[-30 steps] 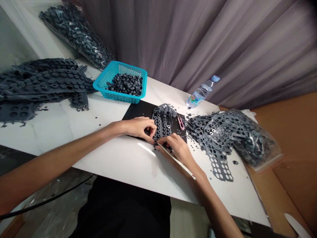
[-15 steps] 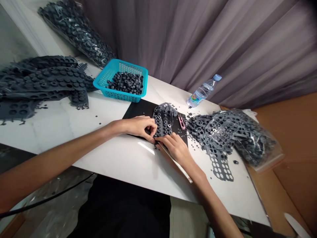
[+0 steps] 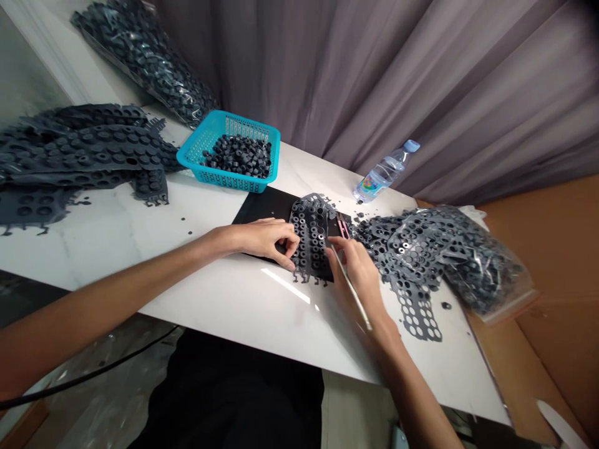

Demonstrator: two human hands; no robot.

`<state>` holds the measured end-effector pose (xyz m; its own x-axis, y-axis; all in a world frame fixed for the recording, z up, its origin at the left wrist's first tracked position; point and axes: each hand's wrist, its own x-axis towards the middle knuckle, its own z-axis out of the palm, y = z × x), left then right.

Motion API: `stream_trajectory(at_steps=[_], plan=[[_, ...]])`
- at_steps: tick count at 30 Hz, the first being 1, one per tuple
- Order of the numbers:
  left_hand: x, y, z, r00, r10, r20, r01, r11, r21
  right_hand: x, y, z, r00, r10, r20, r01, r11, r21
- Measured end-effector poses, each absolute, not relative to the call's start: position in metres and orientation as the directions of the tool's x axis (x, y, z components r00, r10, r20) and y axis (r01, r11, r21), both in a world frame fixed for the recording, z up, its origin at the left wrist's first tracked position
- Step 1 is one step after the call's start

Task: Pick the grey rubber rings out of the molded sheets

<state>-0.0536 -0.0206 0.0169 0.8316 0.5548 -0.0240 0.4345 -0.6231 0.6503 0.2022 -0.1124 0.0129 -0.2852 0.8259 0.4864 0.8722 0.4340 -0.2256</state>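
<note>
A dark grey rubber sheet (image 3: 312, 234) studded with small rings lies on a black mat (image 3: 262, 209) in the middle of the white table (image 3: 140, 237). My left hand (image 3: 267, 240) pinches the sheet's left edge with its fingertips. My right hand (image 3: 359, 269) holds a thin metal rod (image 3: 350, 288) at the sheet's right edge, its tip pointing at the sheet. A pink cutter (image 3: 343, 226) lies on the mat just beyond my right hand.
A teal basket (image 3: 206, 149) of loose black rings stands behind the mat. Stacked rubber sheets (image 3: 79, 153) lie far left, punched-out sheets (image 3: 412, 255) and a plastic bag of scrap (image 3: 486, 274) on the right. A water bottle (image 3: 384, 170) lies near the curtain.
My right hand has moved from the sheet's near edge to its right side, taking the rod along. The left hand keeps its grip on the sheet.
</note>
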Motion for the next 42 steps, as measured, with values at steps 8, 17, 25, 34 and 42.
stream_trajectory(at_steps=[8,17,25,34,42], plan=[[-0.053,-0.022,0.018,0.831,0.555,-0.028,0.442,-0.63,0.639,0.201,-0.113,0.008,-0.535,0.754,0.381,0.665,0.654,-0.36],[-0.054,-0.021,0.017,0.838,0.545,-0.011,0.423,-0.636,0.646,0.197,-0.113,0.015,-0.61,0.729,0.312,0.666,0.684,-0.298],[-0.053,-0.02,0.016,0.837,0.547,-0.032,0.445,-0.645,0.621,0.196,-0.111,0.008,-0.648,0.695,0.312,0.674,0.713,-0.19],[-0.052,-0.021,0.017,0.833,0.553,-0.026,0.442,-0.637,0.631,0.184,-0.12,0.001,-0.661,0.667,0.344,0.721,0.692,0.043],[-0.05,-0.022,0.02,0.843,0.536,-0.049,0.443,-0.64,0.627,0.18,-0.122,-0.004,-0.335,0.799,0.499,0.911,0.409,-0.043]])
